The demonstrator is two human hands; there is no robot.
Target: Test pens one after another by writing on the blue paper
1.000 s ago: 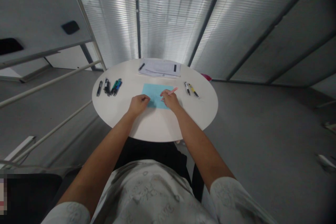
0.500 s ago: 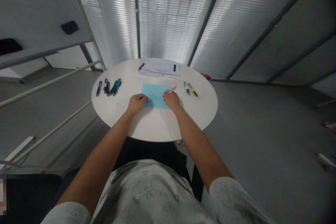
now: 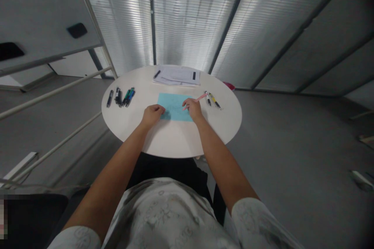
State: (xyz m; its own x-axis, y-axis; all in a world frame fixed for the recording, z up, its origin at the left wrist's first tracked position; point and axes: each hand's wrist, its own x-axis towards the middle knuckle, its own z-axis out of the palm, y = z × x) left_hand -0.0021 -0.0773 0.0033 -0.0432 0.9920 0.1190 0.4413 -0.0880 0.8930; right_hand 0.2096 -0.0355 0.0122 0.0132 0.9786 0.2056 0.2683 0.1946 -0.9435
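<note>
A light blue sheet (image 3: 175, 116) with faint marks lies on the round white table (image 3: 172, 144). My right hand (image 3: 193, 108) is closed round a pink pen (image 3: 201, 96) over the sheet's right part. The pen lies at a low slant, its lower end near the paper and its upper end reaching toward the pens on the right. At the sheet's left edge rests my left hand (image 3: 153, 114), its fingers curled together; whether anything is between them is too small to tell.
Several pens (image 3: 119, 96) lie at the table's left. On the right are a white pen (image 3: 208, 99) and a yellow pen (image 3: 215, 101). Stacked papers (image 3: 177, 76) with a dark pen (image 3: 157, 74) on them are at the far edge.
My right hand has shifted slightly to the right and up, and the pink pen has tilted flatter, with more of it showing. My left hand has stayed in place.
</note>
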